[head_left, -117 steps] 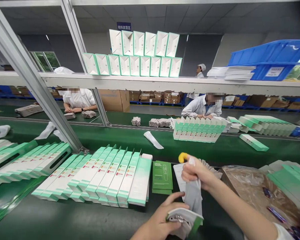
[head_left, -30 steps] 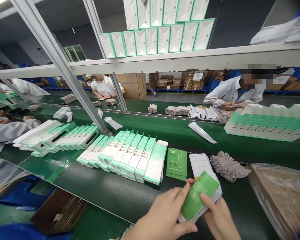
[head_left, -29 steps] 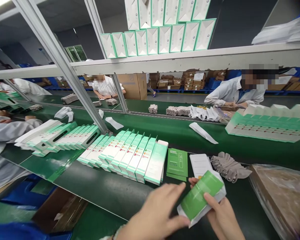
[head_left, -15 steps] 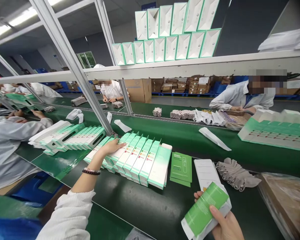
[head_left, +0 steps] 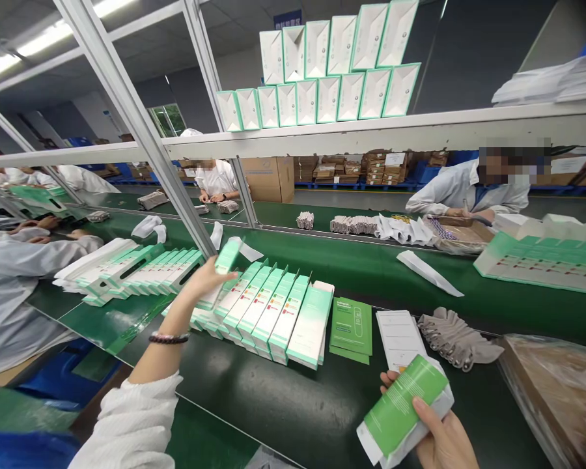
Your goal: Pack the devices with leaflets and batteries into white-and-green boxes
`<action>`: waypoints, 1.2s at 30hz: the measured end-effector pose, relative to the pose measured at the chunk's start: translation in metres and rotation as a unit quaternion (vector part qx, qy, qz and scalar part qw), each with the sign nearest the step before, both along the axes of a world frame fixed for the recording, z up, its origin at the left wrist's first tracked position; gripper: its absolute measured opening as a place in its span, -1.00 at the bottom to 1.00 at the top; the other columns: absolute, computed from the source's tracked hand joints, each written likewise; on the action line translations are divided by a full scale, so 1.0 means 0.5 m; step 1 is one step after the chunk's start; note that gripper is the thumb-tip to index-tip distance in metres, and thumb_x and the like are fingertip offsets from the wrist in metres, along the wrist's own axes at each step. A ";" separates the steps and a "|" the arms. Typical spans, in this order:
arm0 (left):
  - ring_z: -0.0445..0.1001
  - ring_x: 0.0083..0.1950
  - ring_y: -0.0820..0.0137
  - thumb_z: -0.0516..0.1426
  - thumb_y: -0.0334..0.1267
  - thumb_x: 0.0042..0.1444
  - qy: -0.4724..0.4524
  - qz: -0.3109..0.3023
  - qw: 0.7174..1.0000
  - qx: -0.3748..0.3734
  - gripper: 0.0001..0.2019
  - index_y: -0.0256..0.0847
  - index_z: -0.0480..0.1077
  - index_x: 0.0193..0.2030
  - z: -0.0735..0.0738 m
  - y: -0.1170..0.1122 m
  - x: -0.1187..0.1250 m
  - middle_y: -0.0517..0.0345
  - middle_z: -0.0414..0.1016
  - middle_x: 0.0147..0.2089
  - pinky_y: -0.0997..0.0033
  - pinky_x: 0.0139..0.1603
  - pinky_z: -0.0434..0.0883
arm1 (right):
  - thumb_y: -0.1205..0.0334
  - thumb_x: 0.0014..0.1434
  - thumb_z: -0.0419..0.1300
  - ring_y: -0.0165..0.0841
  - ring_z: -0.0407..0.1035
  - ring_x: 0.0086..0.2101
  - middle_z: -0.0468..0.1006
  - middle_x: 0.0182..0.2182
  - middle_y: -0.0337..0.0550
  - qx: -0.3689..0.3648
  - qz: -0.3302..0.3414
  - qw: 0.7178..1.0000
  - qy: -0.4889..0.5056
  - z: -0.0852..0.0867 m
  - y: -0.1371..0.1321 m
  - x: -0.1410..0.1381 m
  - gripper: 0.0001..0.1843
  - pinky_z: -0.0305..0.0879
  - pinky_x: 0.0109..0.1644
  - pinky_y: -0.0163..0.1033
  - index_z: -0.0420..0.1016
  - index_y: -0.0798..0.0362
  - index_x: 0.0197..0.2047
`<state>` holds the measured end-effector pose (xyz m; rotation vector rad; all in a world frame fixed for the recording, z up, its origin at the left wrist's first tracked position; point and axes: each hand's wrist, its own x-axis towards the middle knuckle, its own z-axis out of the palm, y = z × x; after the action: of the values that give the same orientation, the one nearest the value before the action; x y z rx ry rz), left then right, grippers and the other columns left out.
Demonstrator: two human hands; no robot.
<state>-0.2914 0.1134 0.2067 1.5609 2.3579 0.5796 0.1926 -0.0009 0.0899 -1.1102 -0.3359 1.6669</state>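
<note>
Head view: the left hand (head_left: 208,279) is closed around the lower end of a slim green-and-white carton (head_left: 227,256), which is held tilted above the row's near end, with the fingers gripping it firmly. The right hand (head_left: 442,445) is grasping a white paper sleeve (head_left: 415,423) with a green printed panel (head_left: 400,404), thumb on the panel's face and fingertips (head_left: 387,381) behind it, low at the desk's near edge. The green desk (head_left: 283,407) carries a row of angled cartons (head_left: 268,312), one pale carton (head_left: 308,326) at its right end, a green leaflet (head_left: 350,327), a white sheet (head_left: 395,339), folded grey fabric pieces (head_left: 454,339) and a plastic-wrapped brown box (head_left: 549,404). A second carton group (head_left: 131,270) lies farther left, beside a co-worker's white sleeve (head_left: 29,267). Above, a white shelf (head_left: 371,140) bears stacked open cartons (head_left: 322,81). Another co-worker (head_left: 469,189) sits beyond the desk at right, and a third (head_left: 216,179) sits farther back.
</note>
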 end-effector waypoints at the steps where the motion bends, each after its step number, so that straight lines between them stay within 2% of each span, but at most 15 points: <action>1: 0.44 0.14 0.03 0.15 0.17 0.01 0.001 -0.005 0.999 0.032 -0.23 -0.30 0.15 0.26 0.026 -0.024 0.015 -0.12 0.44 0.19 0.13 0.12 0.37 | 0.07 -0.11 0.47 0.08 0.46 0.01 0.61 -0.04 0.07 -0.002 -0.006 1.000 0.001 0.005 0.001 0.007 -0.14 0.45 0.06 0.12 0.25 0.03 0.22; 3: 0.41 0.16 0.04 0.07 0.15 0.11 -0.015 -0.035 0.990 0.136 -0.31 -0.26 0.13 0.26 0.069 -0.087 0.072 -0.09 0.40 0.19 0.07 0.14 0.36 | 0.06 -0.09 0.45 0.11 0.46 0.01 0.60 -0.02 0.09 -0.012 -0.013 1.000 0.012 0.020 -0.001 0.022 -0.18 0.43 0.08 0.18 0.29 0.02 0.21; 4: 0.43 0.11 0.02 0.08 0.14 0.12 -0.045 -0.075 0.981 0.173 -0.32 -0.24 0.12 0.26 0.083 -0.122 0.115 -0.09 0.42 0.14 0.04 0.07 0.41 | 0.04 -0.08 0.43 0.13 0.46 0.01 0.60 -0.02 0.09 -0.021 -0.016 0.999 0.024 0.030 -0.004 0.029 -0.22 0.42 0.07 0.20 0.32 0.02 0.19; 6: 0.46 0.04 0.04 0.16 0.06 0.10 -0.095 -0.193 0.962 0.170 -0.31 -0.17 0.07 0.29 0.086 -0.192 0.223 -0.10 0.42 0.13 0.06 -0.03 0.47 | -0.03 -0.04 0.38 0.14 0.45 0.02 0.60 -0.02 0.09 -0.034 -0.024 0.998 0.054 0.054 -0.013 0.040 -0.32 0.42 0.07 0.23 0.41 -0.01 0.14; 8: 0.42 0.08 0.06 0.22 -0.09 0.08 -0.049 -0.331 0.935 0.120 -0.34 -0.13 0.08 0.28 0.057 -0.246 0.339 -0.12 0.37 0.17 0.06 0.05 0.42 | -0.11 0.01 0.30 0.12 0.42 0.05 0.60 -0.03 0.08 -0.024 -0.042 0.996 0.070 0.082 -0.022 0.046 -0.41 0.41 0.09 0.23 0.48 -0.05 0.08; 9: 0.43 0.05 0.07 0.21 -0.15 0.09 -0.014 -0.377 0.919 0.114 -0.38 -0.13 0.08 0.26 0.032 -0.265 0.392 -0.12 0.39 0.14 0.04 0.04 0.41 | -0.14 0.04 0.27 0.10 0.40 0.08 0.60 -0.02 0.06 -0.010 -0.048 0.996 0.068 0.097 -0.024 0.046 -0.44 0.39 0.11 0.22 0.50 -0.07 0.07; 11: 0.42 0.03 0.03 0.18 -0.23 0.08 0.032 -0.422 0.901 0.091 -0.39 -0.17 0.07 0.25 -0.025 -0.283 0.476 -0.14 0.41 0.11 -0.02 0.00 0.40 | -0.13 0.08 0.25 0.07 0.38 0.11 0.58 0.01 0.03 0.024 -0.053 0.997 0.052 0.123 -0.020 0.042 -0.49 0.38 0.13 0.19 0.51 -0.09 0.06; 13: 0.41 0.02 0.00 0.19 -0.19 0.09 0.053 -0.422 0.901 0.084 -0.37 -0.22 0.05 0.26 -0.080 -0.283 0.525 -0.16 0.42 0.08 -0.03 -0.02 0.39 | -0.05 0.08 0.28 0.04 0.37 0.12 0.58 0.01 0.01 0.050 -0.051 0.997 0.028 0.140 -0.004 0.037 -0.52 0.37 0.15 0.15 0.51 -0.06 0.05; 15: 0.40 0.05 -0.04 0.23 -0.10 0.07 0.059 -0.411 0.905 0.087 -0.25 -0.26 -0.02 0.31 -0.119 -0.274 0.547 -0.19 0.42 0.08 -0.06 0.00 0.37 | 0.03 0.07 0.32 0.01 0.37 0.12 0.59 0.00 0.02 0.063 -0.049 0.997 0.002 0.144 0.018 0.034 -0.52 0.37 0.16 0.09 0.50 0.01 0.04; 18: 0.39 0.08 -0.06 0.26 -0.05 0.04 0.050 -0.406 0.909 0.087 -0.19 -0.27 -0.03 0.32 -0.148 -0.263 0.558 -0.20 0.40 0.11 -0.08 0.04 0.34 | 0.07 0.06 0.35 -0.03 0.37 0.12 0.61 -0.03 0.01 0.070 -0.068 0.995 -0.023 0.131 0.045 0.036 -0.51 0.34 0.20 0.04 0.47 0.08 0.03; 24: 0.42 -0.01 0.02 0.16 -0.06 0.13 0.005 -0.412 0.908 0.076 -0.42 -0.23 0.12 0.22 -0.164 -0.261 0.582 -0.13 0.43 0.04 0.00 -0.04 0.37 | 0.08 -0.03 0.42 0.00 0.38 0.11 0.63 -0.06 0.06 0.091 -0.112 0.988 -0.047 0.095 0.060 0.036 -0.36 0.34 0.18 0.07 0.42 0.11 0.10; 27: 0.43 -0.03 0.02 0.15 -0.05 0.13 -0.001 -0.399 0.913 0.086 -0.44 -0.23 0.14 0.21 -0.174 -0.255 0.595 -0.13 0.44 0.03 0.02 -0.08 0.38 | 0.08 -0.05 0.43 0.01 0.38 0.10 0.61 -0.03 0.03 0.108 -0.132 0.983 -0.070 0.076 0.058 0.029 -0.28 0.37 0.14 0.09 0.38 0.08 0.16; 29: 0.44 -0.03 0.03 0.14 -0.04 0.14 -0.005 -0.387 0.917 0.098 -0.44 -0.24 0.14 0.21 -0.182 -0.252 0.605 -0.15 0.45 0.03 0.04 -0.09 0.39 | 0.06 -0.08 0.44 0.02 0.41 0.08 0.60 -0.01 0.02 0.106 -0.132 0.980 -0.101 0.059 0.053 0.023 -0.32 0.38 0.12 0.07 0.44 0.08 0.11; 32: 0.44 -0.03 0.03 0.16 -0.09 0.12 -0.005 -0.356 0.928 0.113 -0.44 -0.25 0.15 0.21 -0.193 -0.247 0.619 -0.15 0.45 0.01 0.05 -0.09 0.39 | 0.04 -0.16 0.47 0.00 0.48 -0.02 0.63 -0.06 0.03 0.092 -0.102 0.980 -0.147 0.033 0.040 0.011 -0.39 0.42 0.06 0.02 0.53 0.12 -0.04; 36: 0.41 0.03 -0.05 0.29 -0.11 -0.02 -0.046 -0.339 0.937 0.075 -0.34 -0.27 0.18 0.18 -0.193 -0.236 0.625 -0.17 0.42 0.04 -0.05 -0.01 0.37 | 0.03 -0.16 0.48 -0.08 0.55 -0.24 0.67 -0.25 -0.03 0.088 -0.043 0.979 -0.179 0.024 0.014 -0.003 -0.49 0.50 -0.20 -0.06 0.55 0.09 -0.16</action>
<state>0.0211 -0.0045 0.1104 2.1928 1.5677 0.6457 0.1912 0.0062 0.1020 -1.2703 -0.6436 1.3304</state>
